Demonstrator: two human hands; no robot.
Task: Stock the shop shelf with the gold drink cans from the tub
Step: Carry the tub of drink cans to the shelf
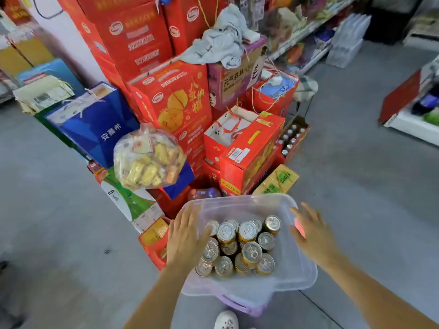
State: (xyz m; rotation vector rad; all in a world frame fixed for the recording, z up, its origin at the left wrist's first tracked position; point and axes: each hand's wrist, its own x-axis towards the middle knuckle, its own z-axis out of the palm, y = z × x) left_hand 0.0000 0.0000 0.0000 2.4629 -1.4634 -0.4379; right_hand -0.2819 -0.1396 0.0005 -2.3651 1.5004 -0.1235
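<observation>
A clear plastic tub [299, 269] with purple handles sits low in front of me, on the floor by my foot. Several gold drink cans [247, 248] with silver tops stand upright in it, packed together. My left hand [185, 236] reaches over the tub's left rim, its straight fingers spread and touching the leftmost cans. My right hand [313, 236] hovers at the tub's right rim, fingers straight and spread, holding nothing. A shop shelf [306, 32] runs along the upper right, blurred.
A tall stack of red cartons [173, 98] stands just beyond the tub, with a blue bag [95, 124], a bag of yellow snacks [147, 157] and a grey cloth [223, 41]. Grey floor [356, 162] lies to the right and left. My white shoe [225, 320] is below the tub.
</observation>
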